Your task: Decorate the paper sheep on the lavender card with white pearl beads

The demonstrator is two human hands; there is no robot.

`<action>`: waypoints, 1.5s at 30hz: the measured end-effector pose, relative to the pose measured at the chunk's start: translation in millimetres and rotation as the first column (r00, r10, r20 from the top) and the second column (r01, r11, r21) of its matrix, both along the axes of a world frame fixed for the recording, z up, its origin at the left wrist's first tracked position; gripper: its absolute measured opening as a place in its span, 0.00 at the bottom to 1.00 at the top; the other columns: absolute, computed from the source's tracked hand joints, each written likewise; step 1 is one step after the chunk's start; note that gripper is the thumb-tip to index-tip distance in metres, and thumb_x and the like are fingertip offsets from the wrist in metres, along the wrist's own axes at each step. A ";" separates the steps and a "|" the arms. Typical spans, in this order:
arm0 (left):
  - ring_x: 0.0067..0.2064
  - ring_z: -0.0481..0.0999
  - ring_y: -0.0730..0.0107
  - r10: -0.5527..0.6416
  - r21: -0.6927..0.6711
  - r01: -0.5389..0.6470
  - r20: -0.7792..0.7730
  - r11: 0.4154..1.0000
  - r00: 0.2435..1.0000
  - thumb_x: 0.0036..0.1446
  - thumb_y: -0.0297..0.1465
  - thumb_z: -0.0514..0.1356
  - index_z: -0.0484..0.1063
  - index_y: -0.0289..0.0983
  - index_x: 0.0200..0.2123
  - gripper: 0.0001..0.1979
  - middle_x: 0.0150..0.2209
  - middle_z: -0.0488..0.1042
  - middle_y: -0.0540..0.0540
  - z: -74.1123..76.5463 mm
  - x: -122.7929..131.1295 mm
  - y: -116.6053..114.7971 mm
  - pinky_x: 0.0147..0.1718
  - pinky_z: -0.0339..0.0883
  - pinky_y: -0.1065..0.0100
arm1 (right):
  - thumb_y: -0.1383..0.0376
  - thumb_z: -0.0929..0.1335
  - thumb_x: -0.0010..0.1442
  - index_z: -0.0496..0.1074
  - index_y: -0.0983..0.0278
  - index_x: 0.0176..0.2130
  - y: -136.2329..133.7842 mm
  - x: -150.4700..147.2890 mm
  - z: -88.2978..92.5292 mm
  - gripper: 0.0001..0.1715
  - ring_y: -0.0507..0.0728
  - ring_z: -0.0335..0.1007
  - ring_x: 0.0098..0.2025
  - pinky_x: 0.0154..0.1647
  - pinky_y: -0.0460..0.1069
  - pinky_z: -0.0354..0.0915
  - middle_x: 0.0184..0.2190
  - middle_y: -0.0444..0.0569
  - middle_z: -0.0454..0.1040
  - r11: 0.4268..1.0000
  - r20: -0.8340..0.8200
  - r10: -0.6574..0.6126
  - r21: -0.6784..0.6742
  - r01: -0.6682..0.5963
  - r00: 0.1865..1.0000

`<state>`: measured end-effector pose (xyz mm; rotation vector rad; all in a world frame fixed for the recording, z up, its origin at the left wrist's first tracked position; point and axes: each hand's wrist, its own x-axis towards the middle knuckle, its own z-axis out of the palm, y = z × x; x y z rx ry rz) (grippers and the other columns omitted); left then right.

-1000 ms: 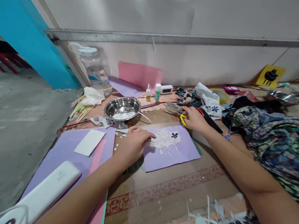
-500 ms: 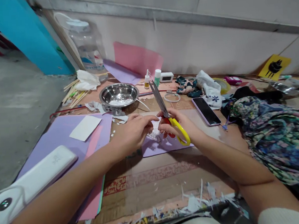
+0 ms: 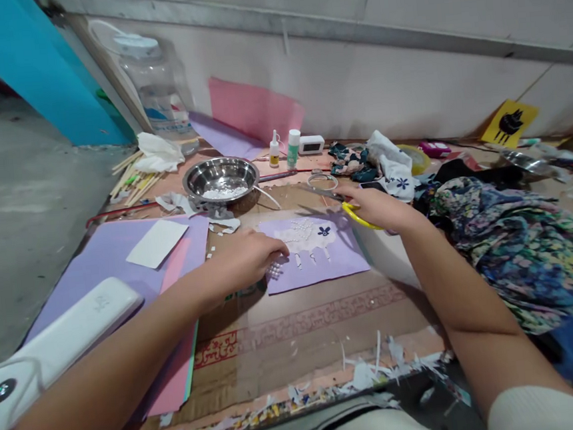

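Observation:
My left hand (image 3: pixel 250 261) is closed with its fingertips pinching a small string of pearl beads (image 3: pixel 275 268) at the left edge of a purple sheet (image 3: pixel 317 280). On that sheet lies a white cut-out shape (image 3: pixel 296 244), partly covered with pearl beads and bearing a dark blue flower (image 3: pixel 323 231). Short white strips hang below the shape like legs. To the right, my right hand (image 3: pixel 383 208) grips the scissors (image 3: pixel 358 219) by their yellow handle, low over the table. Their blades point left and are blurred.
A steel bowl (image 3: pixel 220 174) with white bits stands behind my left hand. Glue bottle (image 3: pixel 274 152) and glue stick (image 3: pixel 293 149) are at the back. Coloured paper (image 3: pixel 94 258) and a white device (image 3: pixel 85 326) lie left; patterned cloth (image 3: pixel 515 248) is heaped right.
My right hand has carried the scissors right and lowered them from upright to nearly flat, beside the phone. My left hand has drawn slightly left and down, uncovering the sheet and white shape.

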<state>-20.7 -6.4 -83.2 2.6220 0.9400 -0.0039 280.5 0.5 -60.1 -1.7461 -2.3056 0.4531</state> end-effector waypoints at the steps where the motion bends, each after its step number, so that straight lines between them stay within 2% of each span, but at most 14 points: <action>1: 0.41 0.78 0.60 0.007 -0.016 -0.007 -0.006 1.000 1.000 0.63 0.28 0.52 0.79 0.41 0.43 0.15 0.40 0.82 0.44 -3.3 0.1 -0.3 0.44 0.64 0.61 | 0.72 0.65 0.60 0.68 0.58 0.62 2.3 5.6 -2.5 0.31 0.59 0.75 0.41 0.39 0.49 0.66 0.45 0.52 0.80 0.999 0.041 0.027 -0.041 -0.025 0.999; 3: 0.41 0.78 0.61 0.024 -0.086 -0.022 0.022 0.996 0.999 0.63 0.28 0.51 0.78 0.41 0.43 0.15 0.41 0.82 0.43 -9.7 0.3 -0.2 0.41 0.66 0.64 | 0.74 0.64 0.60 0.65 0.57 0.64 6.1 10.5 -9.5 0.34 0.60 0.75 0.44 0.41 0.50 0.66 0.50 0.53 0.78 0.997 0.065 0.051 -0.069 -0.046 0.997; 5: 0.41 0.79 0.63 0.046 -0.154 -0.035 0.065 0.987 0.997 0.63 0.28 0.50 0.77 0.40 0.43 0.16 0.42 0.82 0.44 -13.9 0.5 0.4 0.39 0.67 0.66 | 0.75 0.64 0.59 0.64 0.59 0.65 9.2 8.7 -16.1 0.36 0.60 0.75 0.45 0.42 0.50 0.66 0.49 0.54 0.78 0.995 0.064 0.071 -0.074 -0.066 0.995; 9: 0.41 0.80 0.62 0.085 -0.191 -0.065 0.096 0.979 0.992 0.63 0.28 0.50 0.77 0.40 0.41 0.15 0.40 0.82 0.44 -15.1 1.2 0.9 0.39 0.68 0.66 | 0.75 0.65 0.57 0.67 0.62 0.61 11.9 -2.1 -21.0 0.33 0.59 0.74 0.43 0.41 0.49 0.65 0.46 0.53 0.78 0.986 0.057 0.126 -0.117 -0.119 0.990; 13: 0.42 0.80 0.61 0.097 -0.210 -0.081 0.068 0.974 0.993 0.64 0.27 0.49 0.77 0.39 0.42 0.16 0.42 0.82 0.43 -12.8 2.3 -0.5 0.40 0.68 0.65 | 0.74 0.67 0.56 0.71 0.63 0.57 9.8 -11.3 -19.3 0.29 0.59 0.73 0.41 0.39 0.49 0.64 0.43 0.53 0.78 0.983 0.057 0.102 -0.159 -0.092 0.993; 16: 0.44 0.80 0.60 0.092 -0.192 -0.082 0.045 0.978 0.995 0.64 0.27 0.49 0.77 0.39 0.44 0.16 0.44 0.82 0.42 -11.4 2.5 -0.5 0.42 0.69 0.64 | 0.73 0.68 0.57 0.72 0.62 0.55 9.6 -17.0 -21.0 0.26 0.60 0.74 0.41 0.40 0.50 0.65 0.43 0.53 0.79 0.986 0.049 0.083 -0.148 -0.075 0.995; 22: 0.45 0.80 0.57 0.160 -0.055 -0.160 0.003 0.986 0.987 0.65 0.29 0.50 0.77 0.40 0.47 0.17 0.45 0.82 0.41 -11.5 0.4 4.3 0.43 0.68 0.62 | 0.73 0.66 0.59 0.69 0.66 0.58 15.8 -13.8 -26.7 0.27 0.63 0.73 0.48 0.47 0.52 0.66 0.48 0.58 0.77 0.999 0.019 -0.004 -0.044 0.005 1.000; 26: 0.44 0.80 0.57 0.152 -0.087 -0.151 0.015 0.985 0.988 0.65 0.30 0.49 0.78 0.40 0.46 0.17 0.45 0.82 0.42 -13.3 -1.5 6.5 0.41 0.68 0.62 | 0.71 0.69 0.58 0.69 0.62 0.58 15.7 -1.7 -23.4 0.28 0.61 0.74 0.47 0.46 0.52 0.67 0.49 0.55 0.77 0.993 -0.017 0.048 -0.104 -0.050 0.999; 31: 0.41 0.80 0.61 0.133 -0.070 -0.131 0.028 0.989 0.991 0.64 0.29 0.49 0.78 0.41 0.45 0.17 0.42 0.82 0.44 -15.1 -1.2 6.9 0.39 0.68 0.65 | 0.70 0.70 0.55 0.73 0.61 0.51 17.0 1.1 -23.2 0.22 0.62 0.73 0.48 0.49 0.55 0.68 0.47 0.53 0.78 0.974 -0.040 0.124 -0.185 -0.129 0.992; 38: 0.41 0.80 0.60 0.150 -0.081 -0.148 0.012 0.986 0.989 0.64 0.30 0.49 0.78 0.40 0.44 0.17 0.42 0.82 0.44 -13.3 -0.7 7.5 0.39 0.67 0.65 | 0.70 0.68 0.56 0.70 0.62 0.48 17.7 -1.2 -22.7 0.19 0.58 0.75 0.49 0.53 0.54 0.70 0.47 0.51 0.77 0.938 -0.346 0.111 -0.272 -0.213 0.932; 45: 0.44 0.80 0.58 0.167 -0.114 -0.166 0.000 0.980 0.986 0.64 0.29 0.49 0.78 0.40 0.45 0.17 0.45 0.82 0.42 -11.8 0.7 6.0 0.42 0.68 0.63 | 0.71 0.69 0.55 0.70 0.63 0.51 16.2 0.9 -20.7 0.23 0.60 0.75 0.48 0.52 0.55 0.69 0.46 0.52 0.78 0.949 -0.220 0.148 -0.243 -0.201 0.964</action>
